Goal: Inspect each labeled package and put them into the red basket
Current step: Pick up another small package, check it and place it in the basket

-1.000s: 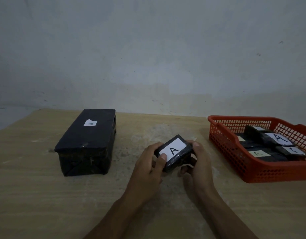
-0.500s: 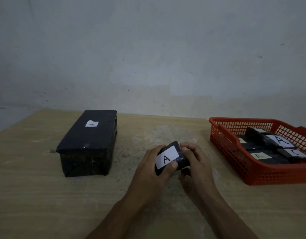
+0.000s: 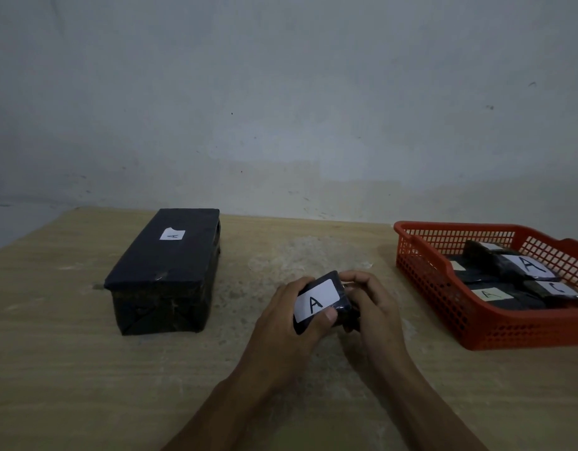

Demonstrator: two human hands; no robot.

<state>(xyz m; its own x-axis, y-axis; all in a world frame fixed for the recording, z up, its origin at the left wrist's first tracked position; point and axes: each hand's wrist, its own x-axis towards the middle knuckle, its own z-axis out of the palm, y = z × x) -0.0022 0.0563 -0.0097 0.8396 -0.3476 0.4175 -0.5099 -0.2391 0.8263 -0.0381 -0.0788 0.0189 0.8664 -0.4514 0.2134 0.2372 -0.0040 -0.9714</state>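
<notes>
Nearest me, my left hand [image 3: 286,315] and right hand [image 3: 372,307] both grasp the small black wrapped package with a white "A" label [image 3: 320,302] — held just above the wooden table [image 3: 69,369], near its middle. By the right edge sits the red plastic mesh basket [image 3: 443,307] holding several black labelled packages [image 3: 522,265]. Toward the far left corner lies the large black wrapped box [image 3: 165,271].

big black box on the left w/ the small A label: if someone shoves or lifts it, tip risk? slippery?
The big black box sits long and low on the table, flat on a broad base, so a push would likely slide it, not tip it. Its wrapping looks glossy and creased, possibly slick to grip. Given its bulk beside the small package, it probably needs both hands; weight cannot be judged.
</notes>
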